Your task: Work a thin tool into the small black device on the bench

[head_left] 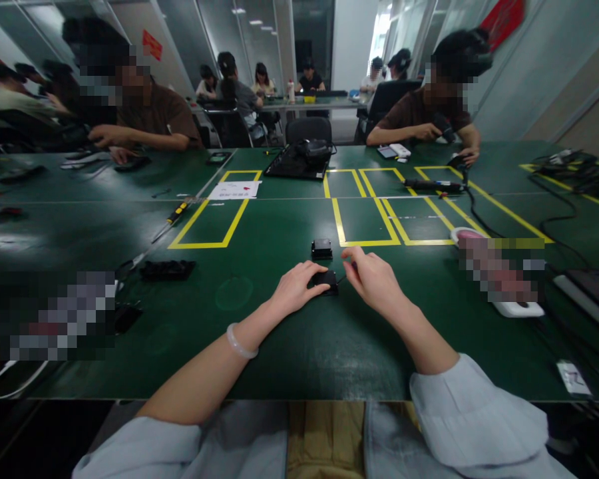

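Observation:
My left hand (297, 287) rests on the green table (279, 346) with its fingers curled onto a small black part (327, 280), holding it down. My right hand (372, 276) is just right of that part, fingers pinched together on something thin and dark that I cannot make out. A second small black box-like part (322, 249) lies a little farther away on the table, untouched.
Yellow tape rectangles (362, 223) mark the table. A screwdriver (177, 214) and a black tray-like piece (167, 269) lie at left, a white sheet (234, 190) behind. Cables and a dark device (594, 293) sit at right. Other people work across the table.

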Action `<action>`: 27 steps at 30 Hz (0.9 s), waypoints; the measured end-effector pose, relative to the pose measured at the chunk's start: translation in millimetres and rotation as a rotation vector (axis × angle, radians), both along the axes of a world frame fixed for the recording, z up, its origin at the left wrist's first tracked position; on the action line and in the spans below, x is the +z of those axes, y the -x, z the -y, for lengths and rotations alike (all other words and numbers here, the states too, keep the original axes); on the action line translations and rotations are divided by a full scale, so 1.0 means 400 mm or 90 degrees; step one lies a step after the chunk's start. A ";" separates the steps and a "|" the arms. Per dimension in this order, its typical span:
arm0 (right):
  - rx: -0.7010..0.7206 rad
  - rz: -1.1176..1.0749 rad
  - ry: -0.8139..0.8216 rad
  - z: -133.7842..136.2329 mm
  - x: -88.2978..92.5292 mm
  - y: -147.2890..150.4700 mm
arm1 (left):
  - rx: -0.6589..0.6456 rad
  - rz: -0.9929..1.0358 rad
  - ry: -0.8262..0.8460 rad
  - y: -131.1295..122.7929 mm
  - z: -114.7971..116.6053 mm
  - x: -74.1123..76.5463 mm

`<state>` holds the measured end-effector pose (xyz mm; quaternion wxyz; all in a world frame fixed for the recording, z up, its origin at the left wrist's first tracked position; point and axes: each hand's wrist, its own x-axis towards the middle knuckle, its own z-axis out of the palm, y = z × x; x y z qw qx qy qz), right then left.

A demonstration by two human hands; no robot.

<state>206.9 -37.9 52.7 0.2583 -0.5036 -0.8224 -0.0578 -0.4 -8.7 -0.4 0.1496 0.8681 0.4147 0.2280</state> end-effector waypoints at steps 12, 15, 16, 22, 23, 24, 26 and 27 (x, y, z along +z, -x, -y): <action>0.005 -0.026 -0.022 0.011 -0.004 0.003 | 0.003 -0.001 -0.004 0.001 -0.003 -0.006; -0.027 -0.031 -0.032 0.010 -0.011 0.008 | 0.000 -0.001 -0.008 0.002 -0.003 -0.005; -0.037 -0.031 -0.032 0.009 -0.011 0.009 | -0.002 0.000 -0.009 0.002 -0.002 -0.005; -0.118 0.027 0.002 0.007 0.010 0.014 | -0.001 0.005 0.000 0.000 0.002 0.002; -0.137 0.048 0.011 0.008 0.015 0.015 | 0.001 0.004 0.002 0.000 0.002 0.003; -0.154 0.070 0.019 0.007 0.021 0.017 | 0.003 0.004 0.004 -0.001 0.003 0.004; -0.180 0.108 0.041 0.004 0.032 0.021 | 0.005 0.001 0.009 -0.001 0.004 0.005; -0.184 0.120 0.054 0.001 0.038 0.024 | 0.005 0.000 0.009 -0.001 0.004 0.005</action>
